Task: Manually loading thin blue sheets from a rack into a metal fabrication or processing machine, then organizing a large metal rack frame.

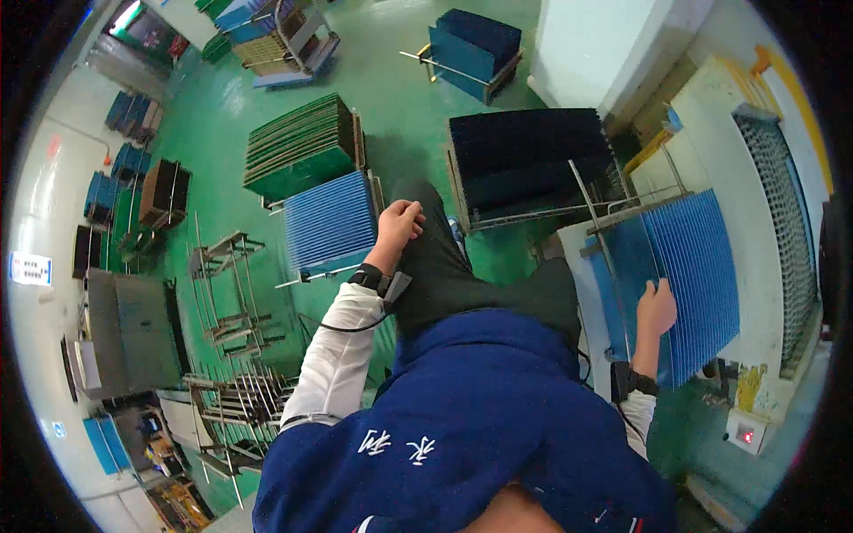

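My right hand is at a rack of upright blue panels on my right. Its fingers are closed at the top edge of a blue panel at the near side of the stack. A metal rod of the rack runs beside that panel. My left hand is over my left thigh, its fingers curled in, with nothing visible in them. A rack of ribbed blue panels stands to the left of that hand.
Green panels fill a rack ahead left, and dark panels fill one ahead. Metal rack frames stand at left. A pale machine with a chain-like strip borders the right. More loaded racks stand farther off.
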Demonstrator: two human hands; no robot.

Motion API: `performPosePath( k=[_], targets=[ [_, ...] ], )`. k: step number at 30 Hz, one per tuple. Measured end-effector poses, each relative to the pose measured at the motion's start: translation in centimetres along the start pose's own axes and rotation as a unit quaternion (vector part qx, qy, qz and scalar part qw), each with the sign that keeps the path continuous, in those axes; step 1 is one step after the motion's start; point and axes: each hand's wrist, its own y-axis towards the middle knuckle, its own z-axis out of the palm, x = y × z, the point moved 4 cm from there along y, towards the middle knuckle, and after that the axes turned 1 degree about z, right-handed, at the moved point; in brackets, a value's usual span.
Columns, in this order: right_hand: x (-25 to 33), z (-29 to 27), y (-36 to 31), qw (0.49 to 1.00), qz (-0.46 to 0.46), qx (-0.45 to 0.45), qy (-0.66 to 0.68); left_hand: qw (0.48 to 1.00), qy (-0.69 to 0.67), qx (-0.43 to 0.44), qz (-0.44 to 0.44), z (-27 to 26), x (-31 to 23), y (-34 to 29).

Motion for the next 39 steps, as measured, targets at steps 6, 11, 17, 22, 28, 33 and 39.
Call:
performPosePath(
  k=[6,11,17,22,28,33,39],
  targets=[
    [1.1,-0.9,0.1,0.998,0.023,0.043,-0.024,1.0,-0.026,-0.01,-0.014,-0.1,2.8,0.5],
    [-0.5,-0.1,0.1,0.998,-0.02,-0.061,-0.013,0.997,-0.071,-0.013,-0.002,1.4,4.4,2.0],
    [0.3,0.1,0.4,0.999,-0.017,0.007,-0.027,0.998,-0.007,-0.061,-0.025,0.6,6.1,3.2],
    [0.0,0.4,0.0,0.998,0.007,0.014,-0.053,0.995,0.02,-0.094,-0.022,-1.2,4.8,2.3],
    [0.4,-0.1,-0.5,0.999,-0.019,-0.009,-0.037,0.991,-0.009,-0.128,0.021,-3.2,0.5,0.4],
    [0.0,0.5,0.0,0.999,-0.02,-0.005,-0.039,0.989,-0.011,-0.139,0.054,-3.6,0.7,0.4],
    [-0.3,0.5,0.0,0.999,0.004,0.018,-0.046,0.993,-0.062,-0.091,0.053,-2.6,-0.1,0.1]
  ],
)
